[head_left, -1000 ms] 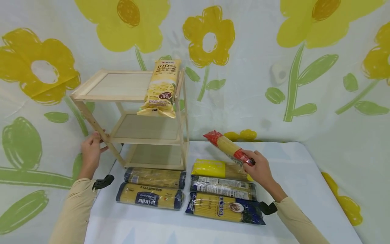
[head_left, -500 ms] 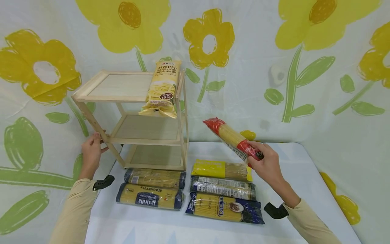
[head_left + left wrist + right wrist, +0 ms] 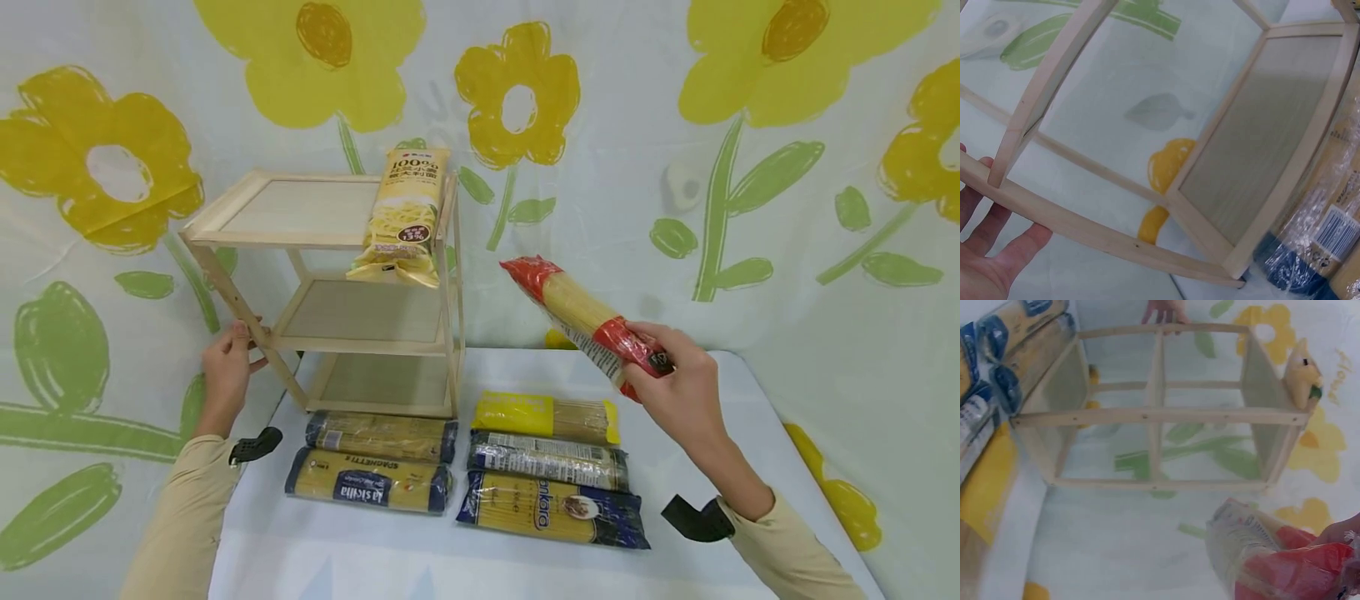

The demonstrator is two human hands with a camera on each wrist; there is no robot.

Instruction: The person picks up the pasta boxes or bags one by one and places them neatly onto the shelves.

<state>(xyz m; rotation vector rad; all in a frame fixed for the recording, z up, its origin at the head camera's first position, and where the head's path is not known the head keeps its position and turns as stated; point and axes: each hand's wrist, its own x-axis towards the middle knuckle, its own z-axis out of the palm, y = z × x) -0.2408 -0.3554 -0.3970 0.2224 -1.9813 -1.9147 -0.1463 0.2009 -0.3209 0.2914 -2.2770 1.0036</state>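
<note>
My left hand point(image 3: 227, 371) grips the left-hand post of a three-tier wooden shelf point(image 3: 360, 347); in the left wrist view its fingers point(image 3: 1024, 250) lie against that post. Up off the table, right of the shelf, my right hand point(image 3: 684, 387) holds a red-ended spaghetti pack point(image 3: 577, 307) by one end. The pack slants, its free end pointing up and left towards the shelf. On the shelf's top tier, at the right, lies a yellow pasta bag point(image 3: 405, 212), its lower end jutting past the front edge. The middle and bottom tiers carry nothing.
Two dark-ended spaghetti packs point(image 3: 367, 481) lie in front of the shelf. To their right, a yellow pack point(image 3: 517, 414), a clear pack with white print point(image 3: 551, 460) and a blue-ended pack point(image 3: 555, 510) lie in a column. A flower-patterned cloth point(image 3: 600, 208) hangs behind the table.
My right hand has lifted the red-ended spaghetti pack higher and drawn it slightly right and nearer. The left hand has stayed on the shelf post.
</note>
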